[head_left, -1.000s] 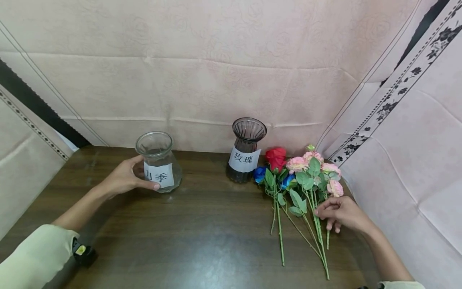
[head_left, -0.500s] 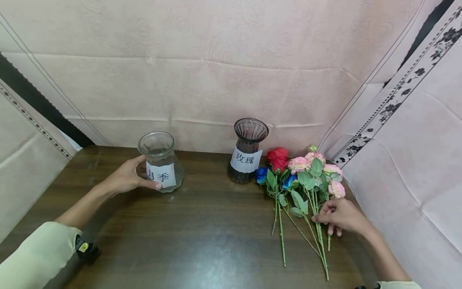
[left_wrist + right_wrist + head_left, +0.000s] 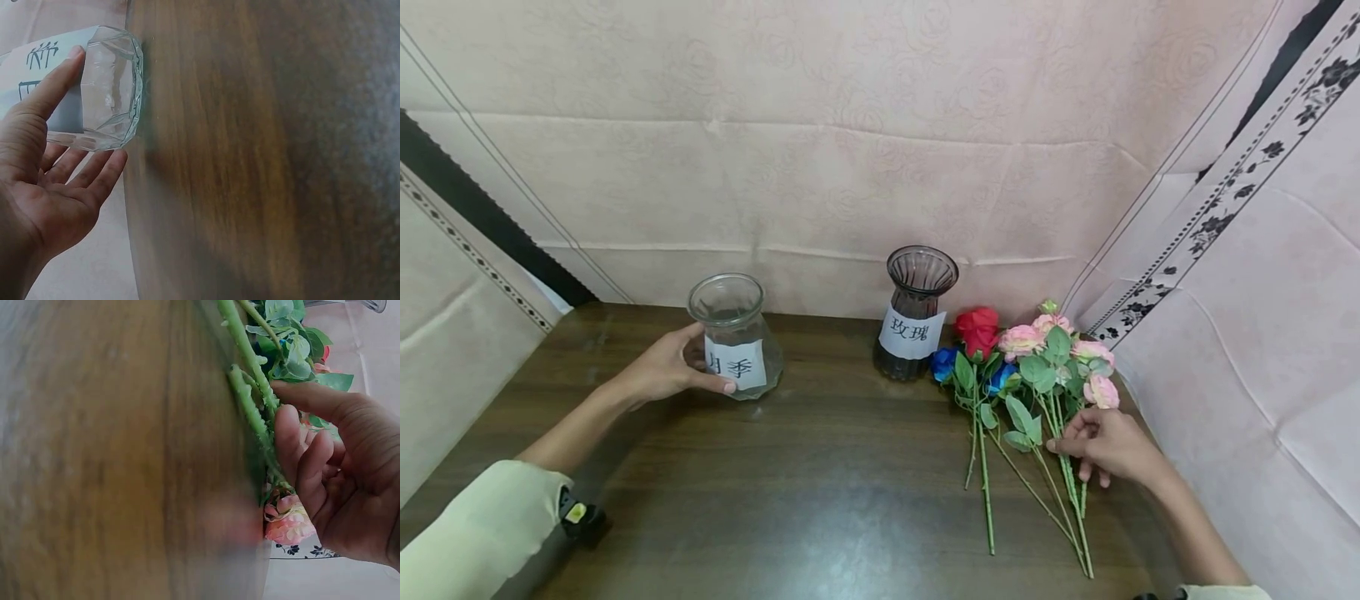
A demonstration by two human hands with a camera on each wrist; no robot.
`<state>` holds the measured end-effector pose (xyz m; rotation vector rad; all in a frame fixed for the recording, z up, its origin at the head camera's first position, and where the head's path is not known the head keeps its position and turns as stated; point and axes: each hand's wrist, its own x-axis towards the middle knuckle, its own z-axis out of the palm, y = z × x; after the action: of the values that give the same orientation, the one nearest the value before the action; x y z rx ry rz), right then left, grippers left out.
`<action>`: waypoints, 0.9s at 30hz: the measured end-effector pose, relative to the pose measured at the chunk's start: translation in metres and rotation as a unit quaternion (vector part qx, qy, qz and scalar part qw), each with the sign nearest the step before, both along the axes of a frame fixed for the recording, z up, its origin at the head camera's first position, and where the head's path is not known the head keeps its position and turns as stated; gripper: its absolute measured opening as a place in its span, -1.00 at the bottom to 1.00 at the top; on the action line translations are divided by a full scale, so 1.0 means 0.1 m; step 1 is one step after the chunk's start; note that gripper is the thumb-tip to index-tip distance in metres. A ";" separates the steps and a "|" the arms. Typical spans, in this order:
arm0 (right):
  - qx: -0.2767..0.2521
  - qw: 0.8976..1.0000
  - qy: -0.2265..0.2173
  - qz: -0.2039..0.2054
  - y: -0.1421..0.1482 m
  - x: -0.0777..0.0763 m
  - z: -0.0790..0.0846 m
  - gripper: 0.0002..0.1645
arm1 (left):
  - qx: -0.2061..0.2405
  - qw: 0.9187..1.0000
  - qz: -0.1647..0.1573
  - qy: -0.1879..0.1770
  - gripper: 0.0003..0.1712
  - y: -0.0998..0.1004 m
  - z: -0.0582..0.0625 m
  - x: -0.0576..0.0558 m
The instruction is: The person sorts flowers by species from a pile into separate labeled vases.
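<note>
My left hand (image 3: 670, 367) holds a clear glass vase (image 3: 758, 358) at the left of the table. Its thumb lies across the vase's white paper label (image 3: 69, 87), with the other fingers round the far side. To the right, my right hand (image 3: 1108, 450) pinches a green stem (image 3: 253, 412) among several pink artificial flowers (image 3: 1101, 390). These stems lie on the table, blooms pointing to the back. Left of them lie a red rose (image 3: 977, 331) and blue roses (image 3: 943, 363) with leafy stems. In the right wrist view, a pink bloom (image 3: 289, 525) shows below the curled fingers.
A dark glass vase (image 3: 917, 275) with a labelled white paper band stands at the back, just left of the roses. Pale patterned cloth (image 3: 820, 167) hangs behind the brown wooden table (image 3: 820, 500); a cloth side wall (image 3: 1262, 350) rises close to the right arm.
The pink flowers' lower stem ends have shifted slightly right, and the right hand has moved a little left at the stems. My left hand stays on the clear vase, which keeps its place.
</note>
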<state>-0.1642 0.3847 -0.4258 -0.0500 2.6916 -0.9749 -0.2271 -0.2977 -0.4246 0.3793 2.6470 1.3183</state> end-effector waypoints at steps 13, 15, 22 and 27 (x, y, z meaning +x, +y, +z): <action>-0.110 0.986 -0.099 0.073 0.11 -0.03 -0.01 -0.64 | -0.003 1.000 -0.001 -0.005 0.22 -0.01 -0.01 0.01; -0.144 0.979 -0.119 0.077 0.12 -0.04 -0.02 -0.64 | -0.003 1.000 -0.003 -0.005 0.21 -0.01 -0.01 0.01; -0.207 0.964 -0.148 0.079 0.13 -0.06 -0.03 -0.74 | 0.001 1.000 -0.004 -0.005 0.18 0.00 0.00 0.00; -0.214 0.963 -0.149 0.065 0.13 -0.08 -0.02 -0.71 | 0.006 1.000 -0.003 -0.008 0.20 0.00 0.01 0.00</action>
<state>-0.1718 0.3973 -0.4276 -0.1506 2.1415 -1.3797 -0.2273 -0.2981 -0.4240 0.3758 2.6243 1.3291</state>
